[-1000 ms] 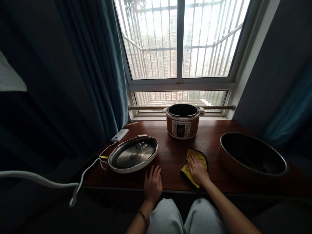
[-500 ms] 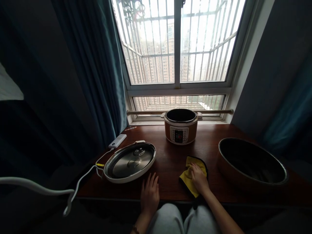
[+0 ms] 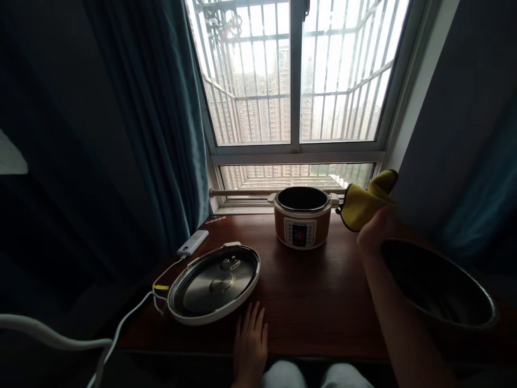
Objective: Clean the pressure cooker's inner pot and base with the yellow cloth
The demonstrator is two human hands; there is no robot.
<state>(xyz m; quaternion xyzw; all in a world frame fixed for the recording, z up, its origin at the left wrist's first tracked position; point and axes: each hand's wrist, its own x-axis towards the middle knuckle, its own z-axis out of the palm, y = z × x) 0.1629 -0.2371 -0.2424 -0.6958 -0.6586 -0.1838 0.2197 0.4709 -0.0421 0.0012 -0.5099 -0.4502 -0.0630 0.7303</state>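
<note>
My right hand [image 3: 375, 229] is raised above the right side of the table, gripping a yellow cloth [image 3: 359, 207] with dark edging; its fingers are partly hidden and blurred. My left hand [image 3: 251, 339] lies flat at the table's front edge with fingers stretched out, holding nothing. Just beyond it rests a round cooker lid [image 3: 214, 283], white-rimmed with its metal inner side up. An electric cooker [image 3: 301, 223], brown and white with a control panel, stands lidless near the window. Partly behind my right forearm sits a large dark inner pot [image 3: 440, 280].
On the left of the brown wooden table [image 3: 307, 302] lies a white power bank [image 3: 193, 243] with a white cable [image 3: 129, 312] running off the edge. A blue curtain [image 3: 161, 134] hangs at the left. Behind the cooker is a barred window [image 3: 297, 153].
My right hand has lifted the yellow cloth off the table and carried it up and to the right. My left hand stays on the table. The view has tilted slightly.
</note>
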